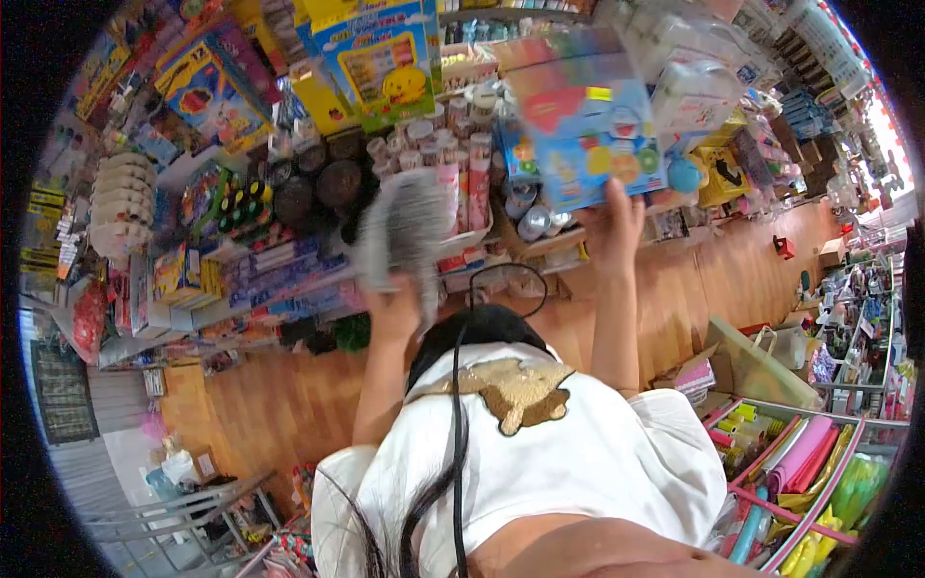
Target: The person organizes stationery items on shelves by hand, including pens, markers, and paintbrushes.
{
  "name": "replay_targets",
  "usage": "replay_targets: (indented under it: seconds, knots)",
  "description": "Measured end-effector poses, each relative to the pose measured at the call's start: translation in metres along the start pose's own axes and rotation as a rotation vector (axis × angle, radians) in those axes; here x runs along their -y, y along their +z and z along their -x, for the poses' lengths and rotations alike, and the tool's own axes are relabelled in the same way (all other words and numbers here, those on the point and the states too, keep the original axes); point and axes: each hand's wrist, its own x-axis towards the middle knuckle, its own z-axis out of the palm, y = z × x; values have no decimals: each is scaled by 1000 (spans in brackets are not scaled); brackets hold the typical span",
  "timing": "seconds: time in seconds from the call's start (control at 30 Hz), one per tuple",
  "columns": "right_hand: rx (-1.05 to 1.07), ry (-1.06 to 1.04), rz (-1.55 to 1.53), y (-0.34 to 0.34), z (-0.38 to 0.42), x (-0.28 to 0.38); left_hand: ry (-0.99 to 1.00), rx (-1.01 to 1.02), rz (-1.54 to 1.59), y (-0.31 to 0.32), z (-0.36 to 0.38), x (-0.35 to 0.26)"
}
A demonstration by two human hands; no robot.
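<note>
My left hand is closed round a grey cloth, which is smeared by motion and hangs in front of the shelf goods. In my right hand is a blue cartoon-printed pack, held upright by its lower edge. Its top end shows blurred rainbow colours, perhaps pens or pencils, and a yellow sticker sits on its front. Behind the hands are several small lidded tubs and pink tubes. Another blue and yellow cartoon pack stands at the top, left of the held one.
Packed shelves run across the far side, with dark round containers and stacked egg-tray-like shapes at left. Wooden floor lies below. A rack of coloured rolls is at lower right, a metal railing at lower left. A black cable hangs before me.
</note>
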Motion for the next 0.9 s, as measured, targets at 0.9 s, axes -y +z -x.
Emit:
replay_targets:
  seconds: [0.9]
  knots:
    - [293,415,384,36,65,-27,689,310,-949,63,-54,-20]
